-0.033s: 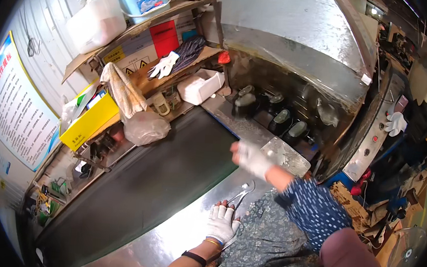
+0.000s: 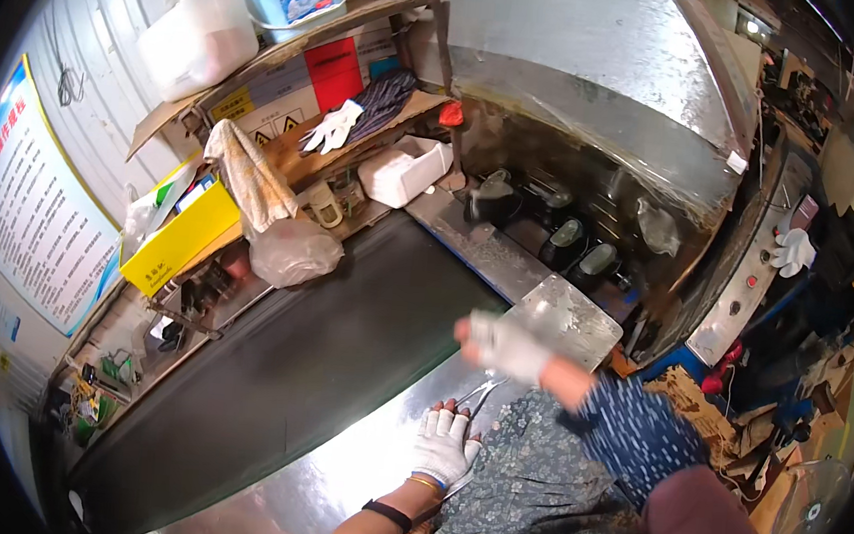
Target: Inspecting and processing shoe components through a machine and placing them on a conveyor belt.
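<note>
My left hand (image 2: 445,447), in a white glove with bare fingertips, lies flat on the shiny metal table (image 2: 331,470) with its fingers spread. Just beyond its fingertips is a thin metal tool (image 2: 482,397) with two slim arms, partly hidden by the right hand and the apron; its kind is unclear. My right hand (image 2: 506,349), gloved the same way, is held above the table edge near a worn metal plate (image 2: 568,323). Motion smears its fingers, so I cannot tell what they hold, if anything. A dark conveyor belt (image 2: 289,367) runs past both hands.
Under a metal hood (image 2: 585,39) sit several dark shapes with clear tops (image 2: 598,258). Left of the belt are a wooden shelf (image 2: 305,162), a yellow box (image 2: 177,237), a cloth (image 2: 249,173) and a white bin (image 2: 404,172). A clear-bladed fan (image 2: 812,510) stands right.
My right hand has come down slightly toward me, baring more of the metal plate and covering part of the thin tool. The left hand stays in place.
</note>
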A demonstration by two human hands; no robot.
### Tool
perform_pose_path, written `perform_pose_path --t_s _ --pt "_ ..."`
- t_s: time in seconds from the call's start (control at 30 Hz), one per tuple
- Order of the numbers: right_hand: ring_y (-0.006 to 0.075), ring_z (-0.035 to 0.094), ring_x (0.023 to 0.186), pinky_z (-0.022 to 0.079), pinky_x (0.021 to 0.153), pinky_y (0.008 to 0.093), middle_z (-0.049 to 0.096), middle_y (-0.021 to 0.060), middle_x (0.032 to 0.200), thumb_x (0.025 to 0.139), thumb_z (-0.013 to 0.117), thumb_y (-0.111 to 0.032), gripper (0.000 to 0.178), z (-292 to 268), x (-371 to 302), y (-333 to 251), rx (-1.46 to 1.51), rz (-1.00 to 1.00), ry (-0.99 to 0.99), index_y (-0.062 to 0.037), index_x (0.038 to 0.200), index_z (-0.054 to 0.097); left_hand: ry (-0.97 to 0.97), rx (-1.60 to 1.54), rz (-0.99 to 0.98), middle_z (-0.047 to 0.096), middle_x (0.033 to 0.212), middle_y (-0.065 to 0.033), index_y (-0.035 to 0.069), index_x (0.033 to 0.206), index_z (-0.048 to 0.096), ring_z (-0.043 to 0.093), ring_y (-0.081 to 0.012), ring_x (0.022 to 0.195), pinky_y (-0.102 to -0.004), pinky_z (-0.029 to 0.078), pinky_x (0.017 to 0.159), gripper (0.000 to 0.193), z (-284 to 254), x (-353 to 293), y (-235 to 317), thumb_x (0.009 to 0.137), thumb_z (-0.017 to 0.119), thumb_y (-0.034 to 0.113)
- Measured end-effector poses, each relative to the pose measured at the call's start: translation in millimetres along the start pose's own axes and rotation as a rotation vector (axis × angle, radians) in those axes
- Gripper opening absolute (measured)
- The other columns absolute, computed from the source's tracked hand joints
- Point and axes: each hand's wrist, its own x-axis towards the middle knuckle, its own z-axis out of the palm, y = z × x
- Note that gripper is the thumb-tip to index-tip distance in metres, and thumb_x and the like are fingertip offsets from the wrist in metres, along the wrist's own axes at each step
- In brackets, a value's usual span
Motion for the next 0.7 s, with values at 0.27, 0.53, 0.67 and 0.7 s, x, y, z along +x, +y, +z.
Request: perform_pose_path --t_s 0.27,0.53,0.67,0.7 --pt "0.0260 0.063 0.087 0.049 0.089 0.0376 0.069 0.0065 0.088 0.078 0.069 -0.016 0.014 92 -201 -8 -0.752 -0.578 -0.003 -0.0088 0.090 0.070 -0.064 0.042 0.016 0.045 0.146 -0.0254 0.006 0.136 0.054 0.040 -0.0428 0.135 -0.0530 0.028 0.114 0.058 -2 -1 1 0.091 0.056 0.042" --pt "0.0266 0.064 0.095 0.047 0.097 0.0474 0.069 0.0049 0.089 0.071 0.073 -0.015 0.014 105 -198 8 -0.789 -0.542 0.014 -0.0124 0.085 0.071 0.026 -0.096 -0.076 0.048 0.139 -0.0244 0.000 0.136 0.051 0.047 -0.0398 0.128 -0.0475 0.038 0.109 0.059 -15 -46 -15 0.090 0.062 0.036" --pt "0.0298 0.064 0.096 0.045 0.100 0.0516 0.070 0.0071 0.092 0.071 0.074 -0.014 0.016 108 -206 11 -0.734 -0.535 0.034 -0.0119 0.087 0.072 0.077 -0.114 -0.084 0.051 0.138 -0.0249 -0.004 0.136 0.049 0.046 -0.0383 0.132 -0.0461 0.034 0.114 0.058 -31 -144 -42 0.092 0.062 0.032" --pt "0.0298 0.064 0.096 0.045 0.100 0.0516 0.070 0.0071 0.092 0.071 0.074 -0.014 0.016 109 -207 11 -0.756 -0.551 0.007 -0.0119 0.087 0.072 0.093 -0.076 -0.165 0.052 0.135 -0.0250 -0.004 0.134 0.051 0.048 -0.0387 0.130 -0.0463 0.035 0.114 0.056 -39 -173 -53 0.091 0.063 0.031"
